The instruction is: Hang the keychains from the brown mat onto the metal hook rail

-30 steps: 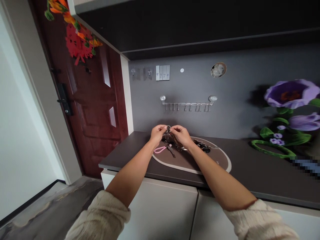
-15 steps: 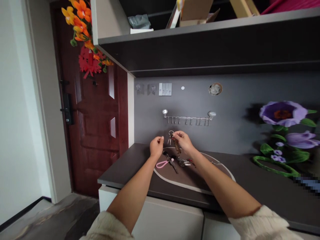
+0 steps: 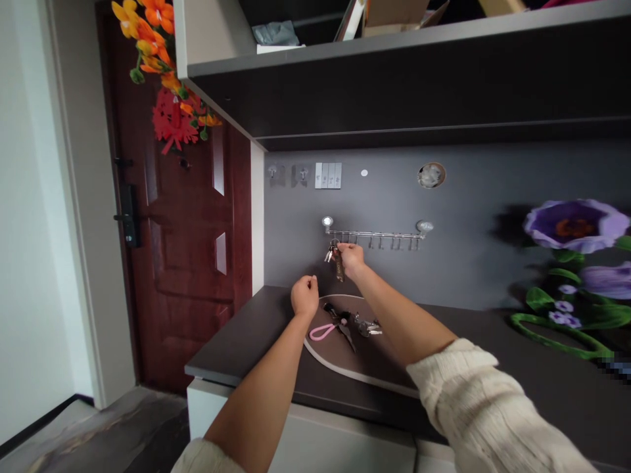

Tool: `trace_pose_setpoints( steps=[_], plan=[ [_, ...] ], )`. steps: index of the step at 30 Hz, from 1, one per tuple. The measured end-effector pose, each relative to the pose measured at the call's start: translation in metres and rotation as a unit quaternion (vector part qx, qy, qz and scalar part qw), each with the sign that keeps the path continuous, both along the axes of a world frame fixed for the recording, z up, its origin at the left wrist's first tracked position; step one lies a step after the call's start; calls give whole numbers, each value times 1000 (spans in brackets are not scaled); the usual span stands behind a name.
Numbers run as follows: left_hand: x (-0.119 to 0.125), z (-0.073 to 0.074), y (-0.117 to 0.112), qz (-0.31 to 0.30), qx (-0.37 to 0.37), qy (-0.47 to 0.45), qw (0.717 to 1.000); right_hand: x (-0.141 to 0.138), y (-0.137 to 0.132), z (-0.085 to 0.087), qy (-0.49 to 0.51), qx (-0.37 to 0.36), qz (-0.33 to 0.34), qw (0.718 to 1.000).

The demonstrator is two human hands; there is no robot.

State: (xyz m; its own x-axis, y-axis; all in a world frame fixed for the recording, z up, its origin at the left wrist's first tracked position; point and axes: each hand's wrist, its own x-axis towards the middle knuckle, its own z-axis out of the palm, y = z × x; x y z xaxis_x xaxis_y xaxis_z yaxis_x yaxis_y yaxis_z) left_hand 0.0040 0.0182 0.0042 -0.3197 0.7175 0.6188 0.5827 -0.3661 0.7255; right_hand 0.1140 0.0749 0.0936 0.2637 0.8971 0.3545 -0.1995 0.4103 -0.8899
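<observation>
- Dark grey wall (image 3: 296,223) at the back, dark counter (image 3: 246,335) under it, red door (image 3: 192,282) off past the counter's left edge.
- So, what's changed: half a second ago the keys (image 3: 328,253) were being held lower, over the far edge of the mat (image 3: 374,364). Now they've been lifted to the left end of the rack (image 3: 379,234).
- Basically they've been brought right up to the hooks (image 3: 381,244). Whether one has been caught can't be told from this angle; the lift looks done, but the grip hasn't been let go.
- Keys are pinched by the right hand (image 3: 353,258), between thumb and fingers.
- Left hand (image 3: 305,295) is curled closed by the mat's left edge, same as a moment ago, and nothing is seen in it.
- Looks-wise: small, silver, dangling, with a brown tag (image 3: 339,268) hung beside them. Some lettering on it, too small to be read.
- Pink strap (image 3: 322,332) and another silver bunch (image 3: 367,327) are left lying on the mat, the strap closest to its left edge.
</observation>
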Motion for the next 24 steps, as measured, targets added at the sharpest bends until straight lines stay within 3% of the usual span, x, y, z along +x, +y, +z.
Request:
trace_pose_setpoints(
  steps=[8, 16, 24],
  plan=[
    [0, 1, 0, -2, 1, 11, 1000, -7, 30, -8, -16, -20, -89, 996],
    [0, -1, 2, 2, -12, 4, 1000, -6, 33, -19, -33, -5, -76, 997],
    [-2, -3, 6, -16, -15, -8, 1000, -2, 21, -21, -4, -49, -54, 997]
  ],
)
